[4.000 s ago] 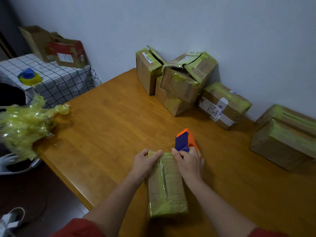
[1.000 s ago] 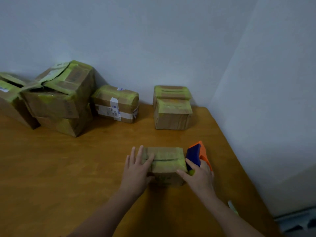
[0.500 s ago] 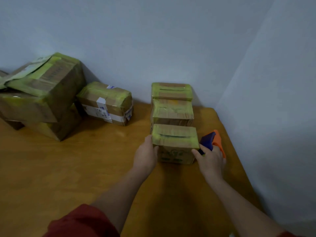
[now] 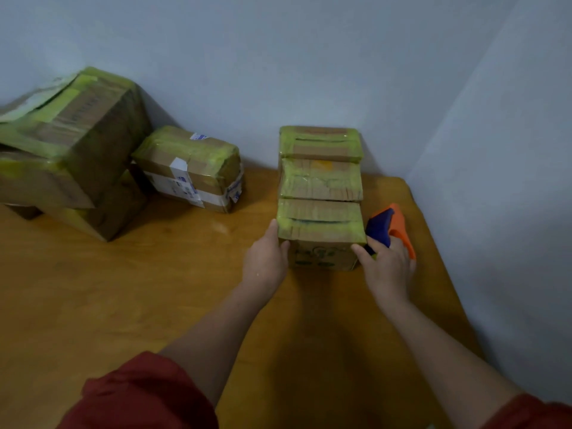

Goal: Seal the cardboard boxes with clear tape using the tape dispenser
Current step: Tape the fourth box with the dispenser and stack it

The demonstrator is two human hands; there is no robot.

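A small cardboard box (image 4: 320,224) wrapped in yellowish tape sits on the wooden table (image 4: 139,289), pushed against two similar taped boxes (image 4: 320,181) in the far right corner. My left hand (image 4: 266,261) presses against the box's left side with fingers straight. My right hand (image 4: 387,267) grips the orange and blue tape dispenser (image 4: 390,227) just right of the box, and its thumb touches the box's right front corner.
A pile of larger taped boxes (image 4: 68,150) stands at the far left. A labelled taped box (image 4: 192,168) lies between that pile and the corner row. Walls close the table at the back and right.
Over the last second both hands slid the small box away from me until it met the corner boxes. The dispenser travelled along in my right hand.
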